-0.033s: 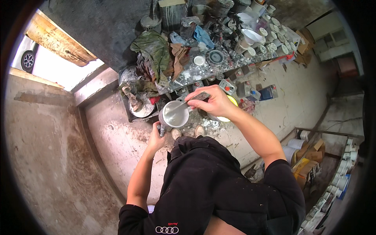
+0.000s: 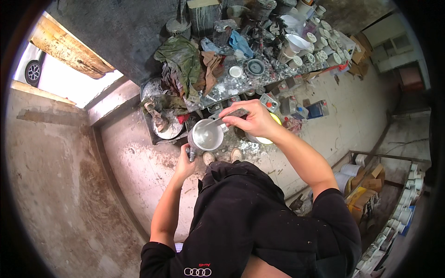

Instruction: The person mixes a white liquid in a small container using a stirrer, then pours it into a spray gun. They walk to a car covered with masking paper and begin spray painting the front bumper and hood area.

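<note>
A light grey cup (image 2: 191, 139) hangs in front of me with a pale, milky liquid inside. My left hand (image 2: 186, 163) is closed round a grey metal-looking handle (image 2: 192, 154) at the cup's near left side. Over the cup's far right rim, my right hand (image 2: 248, 118) pinches a flat, paint-stained stirring stick (image 2: 238, 112) between thumb and fingers. Its thin lower end slopes down and left into the cup. How deep the tip reaches cannot be made out.
Ahead stands a paint-splattered bench (image 2: 222, 88) with rags (image 2: 178, 58), an open tin (image 2: 255, 68) and many white-lidded containers (image 2: 320, 55). Metal cans (image 2: 293, 107) stand below it. A round paint-smeared drum (image 2: 169, 129) is at left. Boxes (image 2: 364, 199) fill a rack at lower right.
The stick's lower end has shifted slightly within the cup, and the liquid's surface looks different. Both hands stay almost in place.
</note>
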`<state>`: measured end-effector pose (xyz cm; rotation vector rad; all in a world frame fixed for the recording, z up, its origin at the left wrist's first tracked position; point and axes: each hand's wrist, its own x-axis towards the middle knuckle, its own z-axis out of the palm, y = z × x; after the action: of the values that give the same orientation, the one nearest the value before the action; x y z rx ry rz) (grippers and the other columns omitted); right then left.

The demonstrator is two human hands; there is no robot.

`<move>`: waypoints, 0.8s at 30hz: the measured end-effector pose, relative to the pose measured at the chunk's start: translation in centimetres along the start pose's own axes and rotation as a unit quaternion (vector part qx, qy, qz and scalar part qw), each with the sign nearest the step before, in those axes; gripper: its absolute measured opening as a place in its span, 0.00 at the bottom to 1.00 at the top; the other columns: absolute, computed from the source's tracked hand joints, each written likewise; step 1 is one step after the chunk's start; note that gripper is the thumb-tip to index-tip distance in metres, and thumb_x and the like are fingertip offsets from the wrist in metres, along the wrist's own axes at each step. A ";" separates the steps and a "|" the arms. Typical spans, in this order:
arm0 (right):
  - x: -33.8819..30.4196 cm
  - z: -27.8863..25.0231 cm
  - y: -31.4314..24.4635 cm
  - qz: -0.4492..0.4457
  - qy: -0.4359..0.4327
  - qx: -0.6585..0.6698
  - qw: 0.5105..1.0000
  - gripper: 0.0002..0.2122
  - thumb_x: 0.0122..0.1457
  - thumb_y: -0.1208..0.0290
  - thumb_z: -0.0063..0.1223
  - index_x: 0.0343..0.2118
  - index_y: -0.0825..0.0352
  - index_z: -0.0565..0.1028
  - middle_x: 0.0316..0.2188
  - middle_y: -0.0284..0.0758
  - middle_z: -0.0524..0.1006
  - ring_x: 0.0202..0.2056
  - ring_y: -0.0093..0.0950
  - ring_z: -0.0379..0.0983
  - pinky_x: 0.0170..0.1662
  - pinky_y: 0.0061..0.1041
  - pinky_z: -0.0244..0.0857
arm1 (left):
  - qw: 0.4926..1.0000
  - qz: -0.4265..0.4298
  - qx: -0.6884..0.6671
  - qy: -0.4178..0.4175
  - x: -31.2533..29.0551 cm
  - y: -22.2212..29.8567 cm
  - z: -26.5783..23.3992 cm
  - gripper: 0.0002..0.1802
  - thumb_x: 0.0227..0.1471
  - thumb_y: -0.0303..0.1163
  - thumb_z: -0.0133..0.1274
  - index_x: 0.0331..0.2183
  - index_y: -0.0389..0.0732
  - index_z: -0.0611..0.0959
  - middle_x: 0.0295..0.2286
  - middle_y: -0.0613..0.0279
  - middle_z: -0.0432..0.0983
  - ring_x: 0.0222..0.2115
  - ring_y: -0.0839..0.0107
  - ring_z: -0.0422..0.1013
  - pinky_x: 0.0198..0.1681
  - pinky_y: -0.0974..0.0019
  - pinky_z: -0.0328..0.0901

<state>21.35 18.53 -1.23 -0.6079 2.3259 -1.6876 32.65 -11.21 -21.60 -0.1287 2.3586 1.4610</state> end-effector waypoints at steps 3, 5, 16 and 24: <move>-0.1 -0.2 -0.1 0.008 0.008 -0.058 0.998 0.07 0.61 0.71 0.63 0.39 0.67 0.85 0.28 0.36 0.86 0.26 0.22 0.82 0.32 0.23 0.72 | 1.000 0.004 0.006 0.003 0.2 -0.3 0.1 0.35 0.49 0.27 0.60 0.57 0.38 0.66 0.40 0.50 0.75 0.41 0.60 0.72 0.49 0.57 0.68; -0.1 -0.2 -0.2 0.027 -0.015 0.029 0.999 0.08 0.61 0.70 0.63 0.39 0.67 0.85 0.27 0.37 0.85 0.27 0.24 0.82 0.32 0.23 0.73 | 1.000 0.004 0.005 0.000 0.3 -0.5 0.1 0.35 0.49 0.28 0.61 0.57 0.38 0.66 0.39 0.50 0.75 0.41 0.59 0.73 0.49 0.57 0.68; -0.1 -0.6 -0.4 0.007 0.005 0.022 1.000 0.07 0.60 0.72 0.63 0.38 0.68 0.85 0.29 0.37 0.85 0.29 0.24 0.83 0.32 0.23 0.74 | 1.000 0.011 0.018 0.000 0.5 -0.1 0.2 0.33 0.49 0.29 0.61 0.56 0.38 0.67 0.39 0.49 0.75 0.41 0.58 0.73 0.49 0.56 0.68; -0.3 -0.3 -0.4 0.039 0.004 0.038 0.998 0.07 0.60 0.71 0.63 0.38 0.68 0.85 0.29 0.37 0.85 0.28 0.23 0.83 0.31 0.23 0.73 | 1.000 0.017 0.012 0.000 0.4 -0.3 0.2 0.33 0.49 0.29 0.61 0.56 0.39 0.67 0.38 0.51 0.75 0.40 0.60 0.72 0.48 0.57 0.68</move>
<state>21.56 18.77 -0.75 -0.4899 2.2472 -1.7369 32.38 -11.12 -22.12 -0.0825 2.3885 1.4470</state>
